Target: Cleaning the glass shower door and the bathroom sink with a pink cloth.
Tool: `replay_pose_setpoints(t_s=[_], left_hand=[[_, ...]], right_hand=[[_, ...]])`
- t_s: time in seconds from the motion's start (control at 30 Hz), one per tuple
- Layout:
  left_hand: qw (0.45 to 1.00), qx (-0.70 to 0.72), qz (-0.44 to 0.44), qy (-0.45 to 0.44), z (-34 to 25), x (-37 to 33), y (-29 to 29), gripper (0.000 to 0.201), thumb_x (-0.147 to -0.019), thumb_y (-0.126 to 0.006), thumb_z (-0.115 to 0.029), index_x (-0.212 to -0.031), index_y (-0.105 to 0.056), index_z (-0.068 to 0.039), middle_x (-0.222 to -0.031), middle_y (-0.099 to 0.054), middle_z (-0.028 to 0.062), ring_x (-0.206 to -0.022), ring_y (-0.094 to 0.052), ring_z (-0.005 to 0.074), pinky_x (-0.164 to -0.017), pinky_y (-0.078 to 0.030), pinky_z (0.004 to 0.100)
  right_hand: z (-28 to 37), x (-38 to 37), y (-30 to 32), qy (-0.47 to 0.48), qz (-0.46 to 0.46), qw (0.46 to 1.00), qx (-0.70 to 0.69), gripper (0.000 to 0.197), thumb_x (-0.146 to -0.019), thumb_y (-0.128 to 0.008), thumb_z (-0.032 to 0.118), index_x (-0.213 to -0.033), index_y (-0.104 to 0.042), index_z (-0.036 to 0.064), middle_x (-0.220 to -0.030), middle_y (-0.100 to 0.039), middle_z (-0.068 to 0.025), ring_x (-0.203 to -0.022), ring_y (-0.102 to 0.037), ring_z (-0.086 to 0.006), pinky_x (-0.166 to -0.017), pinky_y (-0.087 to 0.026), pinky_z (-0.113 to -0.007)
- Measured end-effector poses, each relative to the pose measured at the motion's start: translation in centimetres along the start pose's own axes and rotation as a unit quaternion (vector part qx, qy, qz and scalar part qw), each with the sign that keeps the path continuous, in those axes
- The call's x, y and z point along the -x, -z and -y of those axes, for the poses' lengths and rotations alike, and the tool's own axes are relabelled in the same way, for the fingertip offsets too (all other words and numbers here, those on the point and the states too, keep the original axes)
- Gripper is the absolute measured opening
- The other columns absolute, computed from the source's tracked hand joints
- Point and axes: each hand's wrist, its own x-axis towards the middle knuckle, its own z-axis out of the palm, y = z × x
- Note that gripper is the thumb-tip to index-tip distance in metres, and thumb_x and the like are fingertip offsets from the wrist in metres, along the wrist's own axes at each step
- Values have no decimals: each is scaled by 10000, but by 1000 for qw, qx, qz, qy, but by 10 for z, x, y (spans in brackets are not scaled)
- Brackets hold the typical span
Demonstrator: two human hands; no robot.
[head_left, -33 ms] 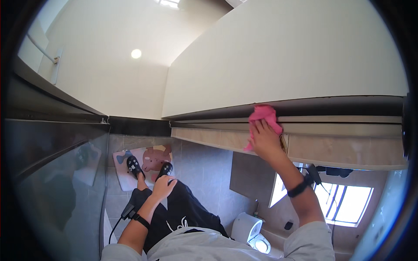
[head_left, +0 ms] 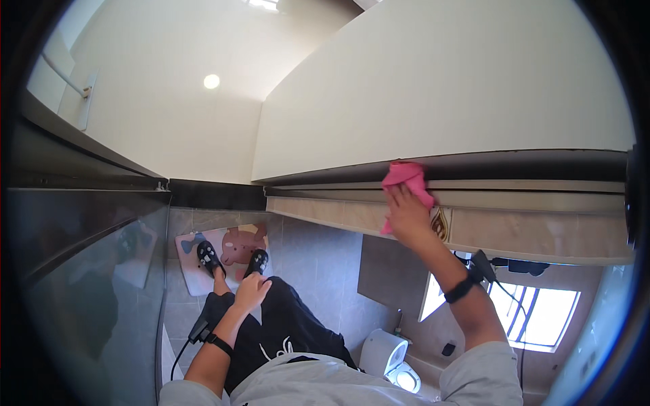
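Observation:
A bright pink cloth point(head_left: 406, 174) lies bunched under my right hand point(head_left: 408, 215), whose fingers press it against the long narrow ledge point(head_left: 528, 198) below the large cream panel point(head_left: 433, 88). The cloth's upper end reaches the dark gap under that panel, and a loose end hangs beside my fingers. Right of the hand, a tile with a brown and gold pattern point(head_left: 441, 223) shows in the beige tiled strip. My left hand point(head_left: 252, 292) hangs low by my knee, fingers loosely bent, with nothing visible in it.
Glossy dark panels point(head_left: 95, 271) stand close on my left. My feet in black clogs are on a printed mat point(head_left: 233, 247). Lower right are a white toilet point(head_left: 383, 352) and a bright window point(head_left: 535, 318). A white door handle point(head_left: 66, 78) is at the far left.
My right hand and the pink cloth have slid slightly left along the ledge, uncovering more of the patterned tile. The left hand has shifted only a little.

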Motion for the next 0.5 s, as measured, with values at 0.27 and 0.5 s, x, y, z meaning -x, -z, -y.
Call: replay_pose_setpoints(t_s=[0.27, 0.5], left_hand=[[986, 47, -70, 143, 114, 41, -2, 348, -909, -583, -336, -1009, -674, -16, -1010, -671, 193, -932, -646, 360, -813, -500, 419], [961, 5, -139, 241, 155, 78, -3, 324, -926, -560, -320, -1005, -675, -28, -956, -667, 194, -892, -645, 359, -797, -500, 426]], right_hand=[[30, -53, -140, 71, 115, 990, 44, 585, -812, -541, 164, -1392, -482, 125, -1499, -387, -26, -1276, -469, -201, -942, -460, -324], [73, -107, -255, 151, 175, 970, 79, 554, -854, -541, 207, -1401, -475, 152, -1523, -354, -3, -1318, -428, -181, -993, -431, -312]])
